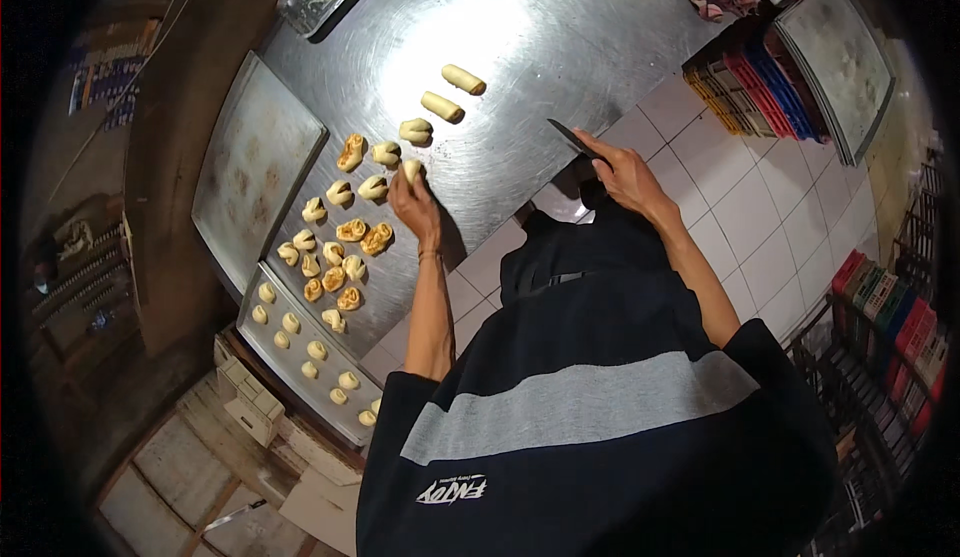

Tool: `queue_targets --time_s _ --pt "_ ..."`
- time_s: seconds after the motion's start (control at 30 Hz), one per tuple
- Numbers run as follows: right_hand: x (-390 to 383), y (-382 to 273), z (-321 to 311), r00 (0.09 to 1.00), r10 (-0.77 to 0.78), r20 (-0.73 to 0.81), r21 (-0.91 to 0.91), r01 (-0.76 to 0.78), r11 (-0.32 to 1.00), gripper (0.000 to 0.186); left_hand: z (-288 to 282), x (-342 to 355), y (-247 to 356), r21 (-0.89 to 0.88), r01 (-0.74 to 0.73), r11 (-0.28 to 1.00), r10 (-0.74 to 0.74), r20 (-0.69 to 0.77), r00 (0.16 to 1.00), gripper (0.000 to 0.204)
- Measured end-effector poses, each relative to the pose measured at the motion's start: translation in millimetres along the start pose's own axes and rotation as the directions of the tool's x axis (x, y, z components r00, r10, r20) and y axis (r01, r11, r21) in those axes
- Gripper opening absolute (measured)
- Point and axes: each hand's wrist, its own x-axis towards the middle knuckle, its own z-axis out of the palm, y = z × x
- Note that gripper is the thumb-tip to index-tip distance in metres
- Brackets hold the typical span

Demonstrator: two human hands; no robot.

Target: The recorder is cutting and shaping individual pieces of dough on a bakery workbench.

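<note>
My left hand (414, 205) is closed on a pale piece of dough (413, 169) on the steel table (510, 162). In my right hand (630, 179), held near the table's front edge, is a knife (567, 134) with a dark blade pointing up and left. Just beyond my left hand lies a slit dough piece (416, 131). Farther off are two uncut filled dough rolls (463, 80). Several shaped pieces (373, 188) sit left of my left hand, some turned with orange-brown filling (376, 238) showing.
A baking tray (315, 330) with rows of small dough pieces stands at the lower left. Another flat tray (250, 152) lies above it. At the far edge is a tray (310, 19) of pale crumbs. Stacked crates (750, 82) and metal sheets (838, 52) stand right of the table.
</note>
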Motion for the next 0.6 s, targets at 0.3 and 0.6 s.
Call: queue_targets --time_s 0.3,0.6 --pt "-20 -56 45 0.973 0.197 0.117 -0.069 -0.190 0.979 0.061 4 -14 34 -0.114 -0.374 0.921 0.390 0.263 0.882 0.043" --pt "-45 -56 95 0.998 0.065 -0.004 -0.080 -0.065 0.995 0.066 -96 -80 -58 0.116 -0.366 0.924 0.291 0.409 0.865 0.059"
